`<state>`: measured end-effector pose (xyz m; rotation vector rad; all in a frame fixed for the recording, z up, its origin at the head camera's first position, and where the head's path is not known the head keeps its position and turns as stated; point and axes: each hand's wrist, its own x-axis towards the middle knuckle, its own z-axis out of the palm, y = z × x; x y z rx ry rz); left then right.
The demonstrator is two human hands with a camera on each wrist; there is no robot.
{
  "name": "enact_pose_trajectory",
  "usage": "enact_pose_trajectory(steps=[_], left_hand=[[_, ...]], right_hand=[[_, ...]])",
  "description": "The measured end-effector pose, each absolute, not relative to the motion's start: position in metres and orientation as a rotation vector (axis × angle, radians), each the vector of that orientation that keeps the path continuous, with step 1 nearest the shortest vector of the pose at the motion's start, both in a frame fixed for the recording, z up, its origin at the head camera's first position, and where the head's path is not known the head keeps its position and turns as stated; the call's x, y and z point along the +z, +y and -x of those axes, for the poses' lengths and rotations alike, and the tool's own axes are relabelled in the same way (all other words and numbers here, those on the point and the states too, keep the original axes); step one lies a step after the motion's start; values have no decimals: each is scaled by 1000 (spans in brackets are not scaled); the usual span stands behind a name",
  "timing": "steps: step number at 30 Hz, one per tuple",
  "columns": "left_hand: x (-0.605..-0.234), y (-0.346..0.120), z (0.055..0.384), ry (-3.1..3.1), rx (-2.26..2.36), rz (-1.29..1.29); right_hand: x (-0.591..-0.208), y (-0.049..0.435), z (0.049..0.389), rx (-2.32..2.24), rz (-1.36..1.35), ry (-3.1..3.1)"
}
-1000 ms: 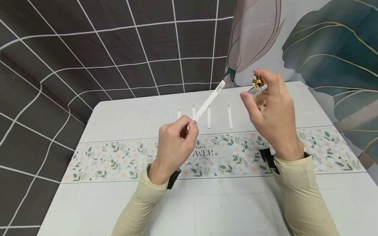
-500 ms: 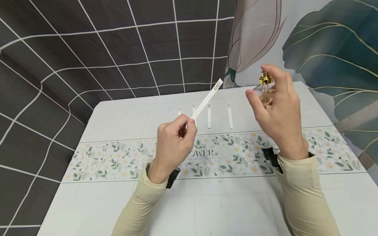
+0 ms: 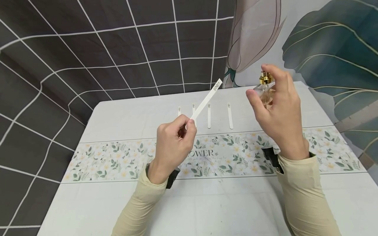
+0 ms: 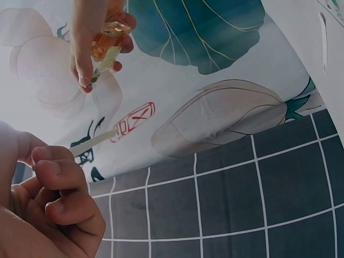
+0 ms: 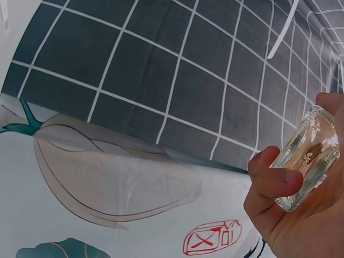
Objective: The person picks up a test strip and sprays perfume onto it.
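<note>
My left hand (image 3: 174,144) pinches the lower end of a white paper test strip (image 3: 206,100), which slants up to the right with dark print near its tip. To its right, my right hand (image 3: 279,111) grips a clear glass perfume bottle (image 3: 267,95) in the air, index fingertip on the gold spray top (image 3: 265,78). The right wrist view shows the bottle's glass base (image 5: 307,158) with fingers curled round it. In the left wrist view the strip (image 4: 95,143) points toward the bottle, with a gap between them.
Several more white strips (image 3: 230,116) lie in a row at the back of the white table (image 3: 224,203). A floral printed band (image 3: 109,160) crosses the tabletop. Behind stand a dark grid-patterned cloth (image 3: 118,49) and a leaf-printed cloth (image 3: 333,49).
My right hand has moved slightly right and up with the perfume bottle. The strip in my left hand has shifted a little left. Over the last half second both are nearly still.
</note>
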<state>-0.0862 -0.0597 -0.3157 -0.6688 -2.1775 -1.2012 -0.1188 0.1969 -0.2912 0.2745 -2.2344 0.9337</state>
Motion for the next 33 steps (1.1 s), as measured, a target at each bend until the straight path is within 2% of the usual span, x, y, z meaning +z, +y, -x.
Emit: enact_pose_trajectory(steps=[14, 33], left_hand=[[-315, -60, 86, -2160, -1202, 696], [-316, -56, 84, -2150, -1177, 754]], right_hand=[[-291, 195, 117, 903, -392, -2257], [-292, 193, 116, 876, -402, -2240]])
